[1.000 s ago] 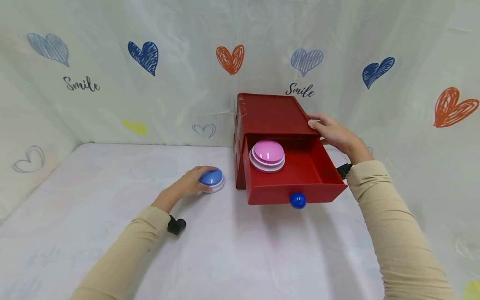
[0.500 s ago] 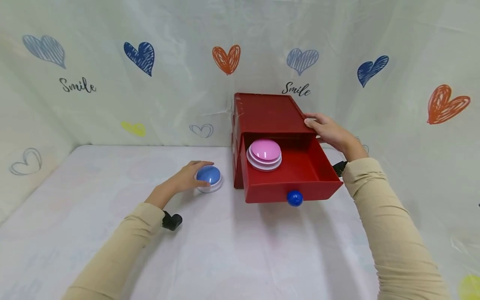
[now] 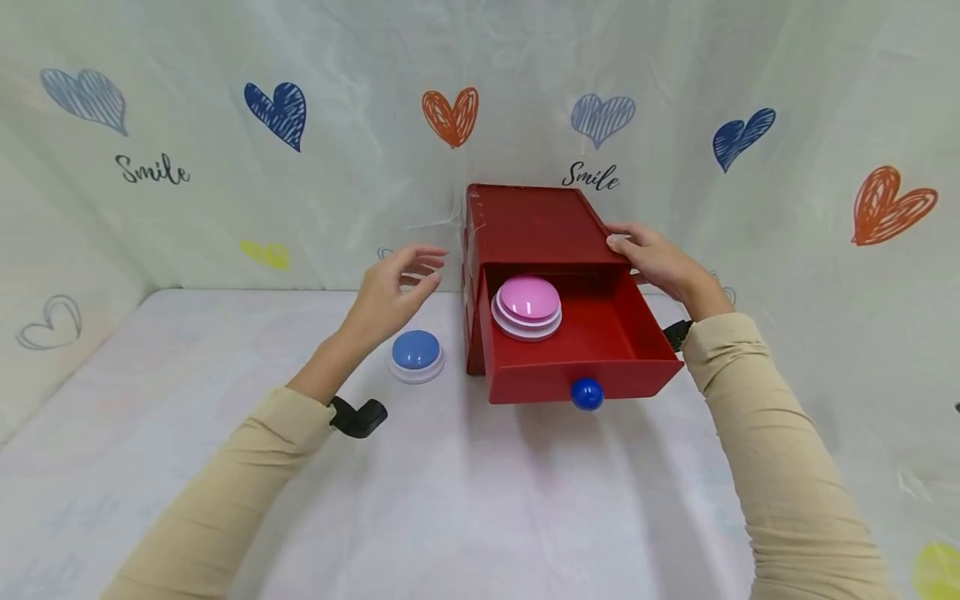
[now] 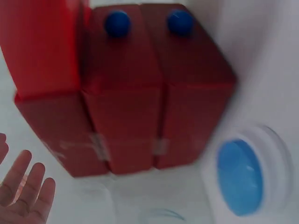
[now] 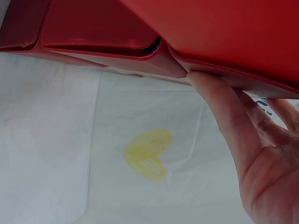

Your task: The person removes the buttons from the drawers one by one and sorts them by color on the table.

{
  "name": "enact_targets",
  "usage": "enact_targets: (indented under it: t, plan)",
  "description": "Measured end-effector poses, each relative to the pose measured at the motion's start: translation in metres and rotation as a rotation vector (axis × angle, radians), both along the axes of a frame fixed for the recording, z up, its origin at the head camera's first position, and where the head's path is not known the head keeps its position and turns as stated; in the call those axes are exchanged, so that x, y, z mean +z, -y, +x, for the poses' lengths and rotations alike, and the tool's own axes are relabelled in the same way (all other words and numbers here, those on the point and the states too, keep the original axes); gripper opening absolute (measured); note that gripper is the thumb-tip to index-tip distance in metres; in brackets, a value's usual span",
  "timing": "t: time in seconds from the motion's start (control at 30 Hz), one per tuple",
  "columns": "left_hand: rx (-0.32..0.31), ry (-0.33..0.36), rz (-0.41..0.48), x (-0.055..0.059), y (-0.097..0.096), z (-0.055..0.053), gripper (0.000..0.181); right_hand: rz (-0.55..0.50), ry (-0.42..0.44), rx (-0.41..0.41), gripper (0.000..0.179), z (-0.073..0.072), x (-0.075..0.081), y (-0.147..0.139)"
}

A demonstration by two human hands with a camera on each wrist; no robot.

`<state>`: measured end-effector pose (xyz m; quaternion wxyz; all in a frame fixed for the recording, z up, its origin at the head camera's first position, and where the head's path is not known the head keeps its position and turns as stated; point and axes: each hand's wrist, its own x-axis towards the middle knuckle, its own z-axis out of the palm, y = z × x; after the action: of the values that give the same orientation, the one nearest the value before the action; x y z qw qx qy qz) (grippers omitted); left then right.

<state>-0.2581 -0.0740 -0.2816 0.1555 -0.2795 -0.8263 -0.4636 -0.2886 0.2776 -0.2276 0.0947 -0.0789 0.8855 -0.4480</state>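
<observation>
My left hand (image 3: 390, 292) is raised above and just behind a blue push button with a white base (image 3: 416, 354), apart from it, fingers spread and holding nothing. That button stands on the table left of a red drawer cabinet (image 3: 540, 225), and the left wrist view shows it blurred. My right hand (image 3: 660, 262) rests against the cabinet's upper right edge. In the right wrist view its thumb (image 5: 224, 112) lies nearly straight along the red side. The top drawer (image 3: 517, 385) is pulled out, and a pink push button (image 3: 529, 300) sits in its left part.
A blue knob (image 3: 587, 393) sticks out from the pulled-out drawer's front. Below it, two closed drawers carry blue knobs (image 4: 117, 23) in the left wrist view. A pale curtain with printed hearts (image 3: 450, 117) hangs behind the white-covered table (image 3: 420, 500).
My left hand has let go of the blue button and risen up and away from it. The button stays in place. My right hand remains at the cabinet's edge.
</observation>
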Motion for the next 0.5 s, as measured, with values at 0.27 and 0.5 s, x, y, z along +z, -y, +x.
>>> enact_targets:
  t: [0.27, 0.5]
  plan:
    - [-0.130, -0.124, -0.042, 0.033, -0.044, 0.021, 0.028, -0.010, 0.006, 0.011, 0.059, -0.001, 0.000, -0.001]
    - [-0.217, -0.006, -0.285, 0.044, -0.066, 0.022, 0.037, -0.006, 0.001, 0.011, 0.059, -0.001, -0.001, -0.001]
